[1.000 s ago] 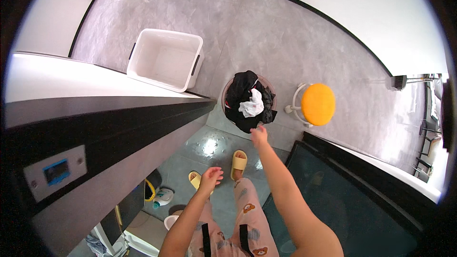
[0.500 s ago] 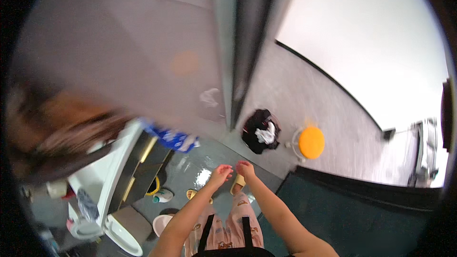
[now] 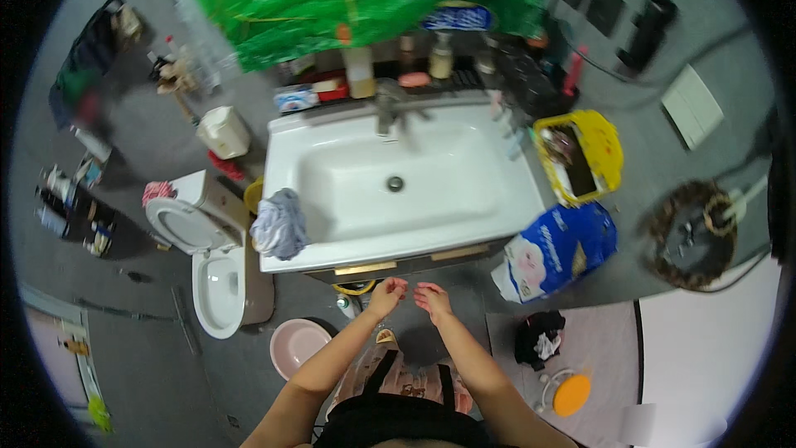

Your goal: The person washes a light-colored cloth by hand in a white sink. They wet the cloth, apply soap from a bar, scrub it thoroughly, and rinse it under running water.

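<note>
Here are the left hand (image 3: 387,299) and right hand (image 3: 433,299), side by side, half-open, fingers loosely curled on nothing visible, the white rectangular ceramic washbasin (image 3: 464,182) just ahead! Nothing looks taken up: the crumpled grey-blue cloth (image 3: 280,224) lies untouched ahead-left of the left hand. A bulky blue-and-white plastic bag (image 3: 564,249) crowds ahead-right of the right, a round pink plastic tub (image 3: 298,347) behind-left of the left.

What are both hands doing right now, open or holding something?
Bare left hand: loosely open, no object visible in it.
Bare right hand: loosely open, no object visible either.
</note>
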### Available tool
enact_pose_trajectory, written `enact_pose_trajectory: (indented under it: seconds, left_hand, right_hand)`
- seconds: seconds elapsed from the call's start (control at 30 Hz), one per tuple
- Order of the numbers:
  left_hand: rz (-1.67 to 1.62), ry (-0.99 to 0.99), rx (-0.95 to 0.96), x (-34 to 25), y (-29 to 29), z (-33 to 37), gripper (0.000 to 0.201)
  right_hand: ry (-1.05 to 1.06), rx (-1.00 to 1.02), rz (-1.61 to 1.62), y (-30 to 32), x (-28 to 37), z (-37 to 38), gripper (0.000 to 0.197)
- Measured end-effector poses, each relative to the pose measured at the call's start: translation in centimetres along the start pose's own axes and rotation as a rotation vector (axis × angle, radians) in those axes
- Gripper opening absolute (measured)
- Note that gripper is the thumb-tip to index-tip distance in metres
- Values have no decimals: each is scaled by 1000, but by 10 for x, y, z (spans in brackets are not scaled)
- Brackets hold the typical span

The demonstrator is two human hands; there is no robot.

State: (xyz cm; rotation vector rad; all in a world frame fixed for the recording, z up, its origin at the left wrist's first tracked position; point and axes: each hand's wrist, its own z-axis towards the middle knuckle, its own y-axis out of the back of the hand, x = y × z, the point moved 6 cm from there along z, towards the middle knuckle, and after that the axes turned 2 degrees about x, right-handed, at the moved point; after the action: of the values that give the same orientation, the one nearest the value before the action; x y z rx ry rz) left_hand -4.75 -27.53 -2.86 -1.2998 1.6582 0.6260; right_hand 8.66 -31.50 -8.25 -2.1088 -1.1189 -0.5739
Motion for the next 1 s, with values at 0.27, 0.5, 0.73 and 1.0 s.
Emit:
enact_pose_trajectory:
  seconds: [0.27,0.5,0.73,1.0]
  left_hand:
    - [618,-527,-742,-124,142,-39,8]
    - [833,-505,-1309,-175,262,-47,25]
    - [538,-36,-1248,-145,344,-15,31]
    - [100,-843,-1747,-235,300,-53,19]
  right_hand:
    - [10,151,-203,-114,28,28,17]
    - [-9,248,-314,-170,69,51,19]
    - [-78,416,-442,-211,108,84,20]
    - [-39,440,-555,-197,176,133,20]
